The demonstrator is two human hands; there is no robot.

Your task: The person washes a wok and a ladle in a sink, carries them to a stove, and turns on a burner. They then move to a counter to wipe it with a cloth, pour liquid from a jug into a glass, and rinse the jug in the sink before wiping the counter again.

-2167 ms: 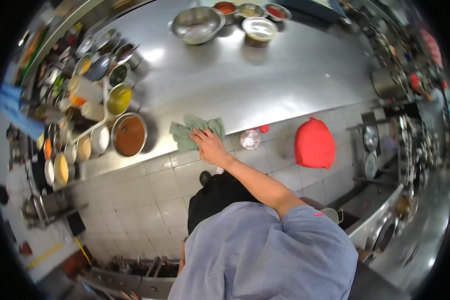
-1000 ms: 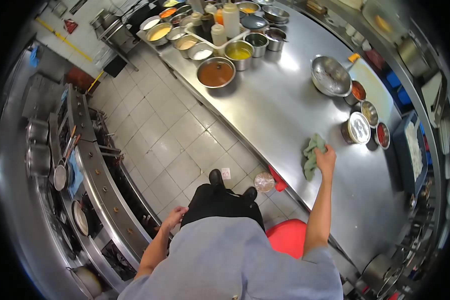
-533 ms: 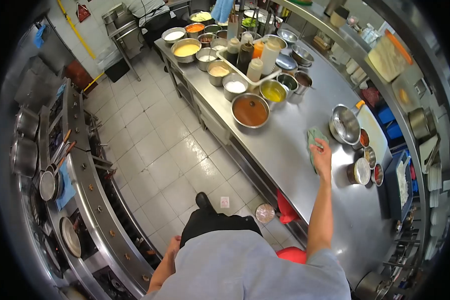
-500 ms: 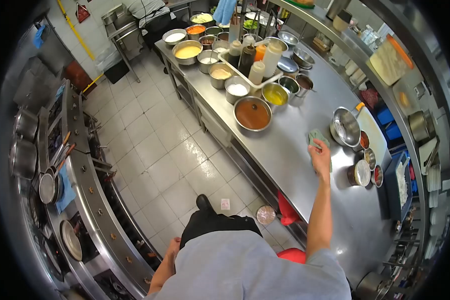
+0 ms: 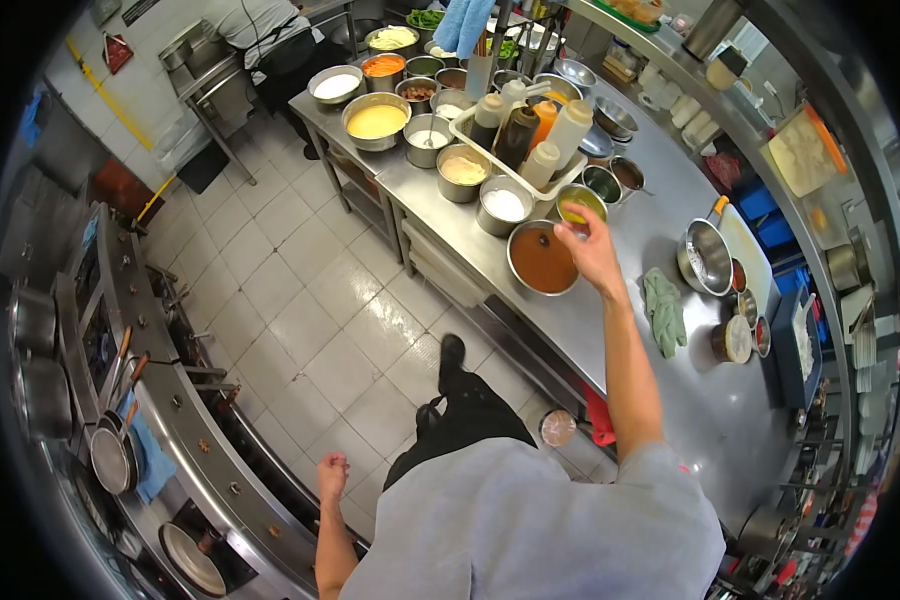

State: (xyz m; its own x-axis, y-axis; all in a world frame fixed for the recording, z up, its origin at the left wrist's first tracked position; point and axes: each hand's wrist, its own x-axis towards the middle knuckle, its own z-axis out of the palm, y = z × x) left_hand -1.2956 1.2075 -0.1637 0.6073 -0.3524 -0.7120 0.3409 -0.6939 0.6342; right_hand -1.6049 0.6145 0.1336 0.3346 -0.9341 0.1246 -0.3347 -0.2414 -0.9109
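My right hand (image 5: 592,252) reaches out over the steel table, above the right edge of a steel bowl of brown sauce (image 5: 538,262). Its fingers are apart, with nothing visible in them. Just beyond the fingertips sits a bowl of yellow-green liquid (image 5: 583,200). A crumpled green cloth (image 5: 663,312) lies on the table to the right of my forearm, touched by neither hand. My left hand (image 5: 333,476) hangs low at my left side above the tiled floor. Its fingers are loosely curled in, and I see nothing in them.
Squeeze bottles stand in a white tray (image 5: 508,160), with several food containers around it. A mixing bowl (image 5: 705,257) and small tubs sit at the right. Stoves with pans (image 5: 113,458) line the left side. Another person (image 5: 270,38) stands at the far end.
My right hand has let go of the green cloth and moved forward and left to the brown sauce bowl. My left hand has swung out from my side; my view has shifted too.
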